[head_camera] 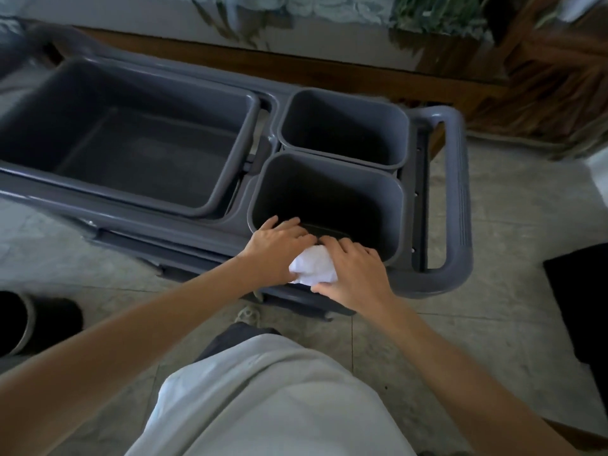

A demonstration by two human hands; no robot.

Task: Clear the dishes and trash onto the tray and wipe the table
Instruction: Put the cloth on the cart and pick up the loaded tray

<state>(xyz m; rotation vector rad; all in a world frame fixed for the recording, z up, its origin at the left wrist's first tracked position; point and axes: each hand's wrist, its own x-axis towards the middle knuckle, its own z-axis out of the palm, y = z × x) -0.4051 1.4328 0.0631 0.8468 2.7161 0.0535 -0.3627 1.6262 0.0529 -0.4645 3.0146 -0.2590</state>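
Head view: I've got both hands over the near rim of the near bin (329, 192) on the grey cart (457, 192), a crumpled white napkin (312, 268) bunched between them. My left hand (279, 248) and right hand (352, 271) both curl round it, pinching it from either side, I'd say to drop it in as trash. The wad has no clear long axis; its bulk leans toward the bin mouth. The big tub (131, 143) beside it looks bare.
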